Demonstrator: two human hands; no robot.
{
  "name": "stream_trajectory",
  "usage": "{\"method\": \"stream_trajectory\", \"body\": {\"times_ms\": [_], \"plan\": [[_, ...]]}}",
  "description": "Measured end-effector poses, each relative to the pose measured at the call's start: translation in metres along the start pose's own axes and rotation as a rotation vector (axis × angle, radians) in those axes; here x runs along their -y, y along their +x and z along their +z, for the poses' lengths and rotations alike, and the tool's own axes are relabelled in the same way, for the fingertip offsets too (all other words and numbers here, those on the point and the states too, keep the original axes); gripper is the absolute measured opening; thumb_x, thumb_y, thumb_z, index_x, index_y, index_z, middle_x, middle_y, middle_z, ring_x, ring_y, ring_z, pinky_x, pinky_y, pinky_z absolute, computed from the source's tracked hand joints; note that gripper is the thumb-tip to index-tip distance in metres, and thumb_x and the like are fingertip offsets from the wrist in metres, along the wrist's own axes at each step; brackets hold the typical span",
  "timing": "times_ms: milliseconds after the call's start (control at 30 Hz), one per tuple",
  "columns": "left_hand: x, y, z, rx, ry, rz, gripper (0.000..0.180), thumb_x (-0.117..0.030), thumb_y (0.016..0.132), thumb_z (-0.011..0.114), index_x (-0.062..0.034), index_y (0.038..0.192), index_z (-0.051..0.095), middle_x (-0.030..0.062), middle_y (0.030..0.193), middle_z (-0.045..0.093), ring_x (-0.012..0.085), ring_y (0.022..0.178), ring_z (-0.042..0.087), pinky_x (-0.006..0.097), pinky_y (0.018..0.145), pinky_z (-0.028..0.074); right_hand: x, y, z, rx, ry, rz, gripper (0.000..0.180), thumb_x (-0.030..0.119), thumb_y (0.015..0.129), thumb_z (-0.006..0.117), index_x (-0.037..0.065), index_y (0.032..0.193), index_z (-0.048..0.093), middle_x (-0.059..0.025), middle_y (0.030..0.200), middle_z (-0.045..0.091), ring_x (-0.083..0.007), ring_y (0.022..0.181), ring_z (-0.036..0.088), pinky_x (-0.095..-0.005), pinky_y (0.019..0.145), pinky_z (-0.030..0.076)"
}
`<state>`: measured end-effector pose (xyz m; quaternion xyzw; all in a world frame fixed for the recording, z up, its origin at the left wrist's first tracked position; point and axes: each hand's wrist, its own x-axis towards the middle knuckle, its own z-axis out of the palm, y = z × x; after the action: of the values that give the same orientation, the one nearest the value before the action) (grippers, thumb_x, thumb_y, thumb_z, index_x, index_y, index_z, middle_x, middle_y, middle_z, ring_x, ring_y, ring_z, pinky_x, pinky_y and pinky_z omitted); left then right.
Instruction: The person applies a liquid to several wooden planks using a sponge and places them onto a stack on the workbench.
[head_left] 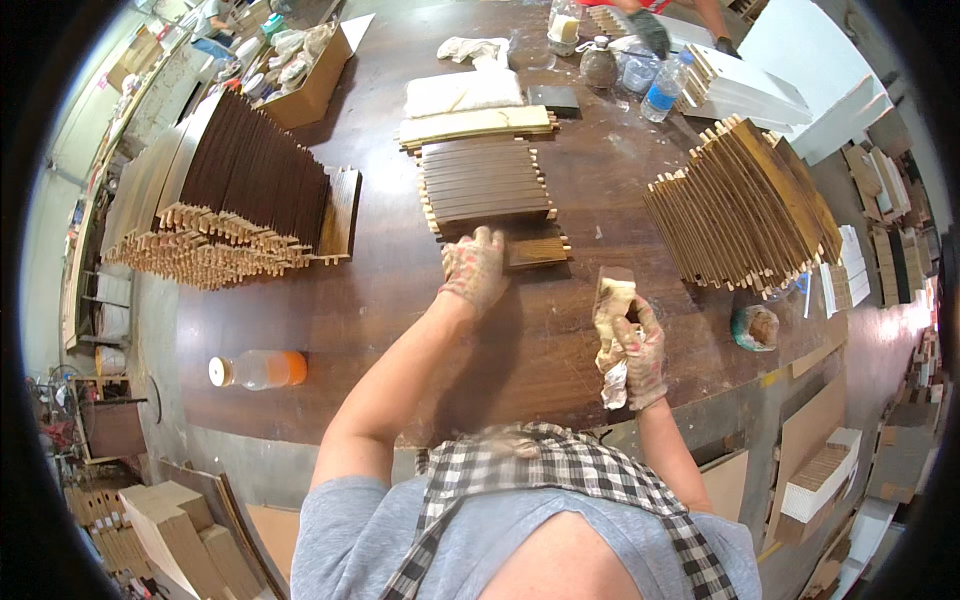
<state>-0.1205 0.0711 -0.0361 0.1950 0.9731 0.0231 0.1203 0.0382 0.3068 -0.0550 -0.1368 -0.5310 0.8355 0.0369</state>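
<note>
My left hand [475,268], in a patterned work glove, is closed over the left end of a brown wooden slat [537,250] with pale dowel pegs at its end. Just beyond it, a row of similar dark slats [485,180] lies side by side in the middle of the table. To the right, my gloved right hand [643,350] grips a crumpled, yellowish-stained rag [613,315] and holds it above the tabletop. A brown flat edge shows at the rag's far end; what it belongs to is unclear.
Large stacks of pegged slats stand at left [245,160] and right [740,210]. A bottle of orange liquid [265,369] lies near the front left. A tub [755,328] sits at the right edge. Across the table, another person's gloved hand [650,33] is near white panels [750,90].
</note>
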Motion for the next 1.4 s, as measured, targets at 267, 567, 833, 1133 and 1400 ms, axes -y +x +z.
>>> {"method": "stream_trajectory", "body": {"times_ms": [267,567,833,1133,1400], "plan": [[-0.013,-0.072,0.032,-0.259,-0.221,0.059,0.059,-0.030,0.082,0.076,-0.0033,0.132,0.056,0.0170,0.122,0.057,0.0336,0.115,0.058,0.053,0.092,0.050,-0.005,0.020,-0.026,-0.045,-0.232,-0.099,0.040,0.008,0.093,0.068,0.000,0.130,0.054,-0.0022,0.102,0.064,-0.0046,0.072,0.058,-0.0210,0.053,0.047],[0.011,-0.116,0.051,-0.341,-1.601,-0.439,0.039,-0.016,0.102,0.054,0.0016,0.137,0.050,0.0106,0.131,0.057,0.0235,0.111,0.063,0.032,0.094,0.055,-0.011,0.035,-0.024,-0.010,-0.160,-0.098,0.035,0.007,0.094,0.068,0.004,0.127,0.058,-0.0028,0.111,0.064,-0.0086,0.094,0.061,-0.0235,0.076,0.052],[-0.014,-0.045,0.040,-0.135,-0.116,0.041,0.085,-0.025,0.073,0.082,0.0015,0.143,0.042,0.0235,0.125,0.054,0.0402,0.119,0.054,0.048,0.095,0.051,-0.006,0.054,-0.017,0.041,-0.235,-0.167,0.040,0.004,0.094,0.067,0.005,0.131,0.056,-0.0027,0.105,0.065,-0.0063,0.076,0.061,-0.0219,0.060,0.052],[0.005,-0.092,0.050,0.331,-1.636,-0.300,0.044,-0.020,0.082,0.077,0.0006,0.118,0.064,0.0098,0.105,0.070,0.0186,0.097,0.067,0.033,0.084,0.057,0.001,0.053,-0.024,0.030,-0.186,-0.056,0.041,0.005,0.093,0.066,0.004,0.133,0.055,-0.0019,0.096,0.065,-0.0051,0.066,0.060,-0.0211,0.052,0.049],[-0.018,-0.122,0.090,0.230,-2.736,-0.013,0.048,-0.024,0.093,0.062,-0.0015,0.135,0.053,0.0149,0.123,0.063,0.0268,0.105,0.065,0.044,0.090,0.056,0.016,0.044,0.029,0.243,0.062,0.070,0.044,0.007,0.092,0.069,0.001,0.133,0.054,-0.0040,0.113,0.065,-0.0099,0.094,0.064,-0.0231,0.073,0.055]]}}
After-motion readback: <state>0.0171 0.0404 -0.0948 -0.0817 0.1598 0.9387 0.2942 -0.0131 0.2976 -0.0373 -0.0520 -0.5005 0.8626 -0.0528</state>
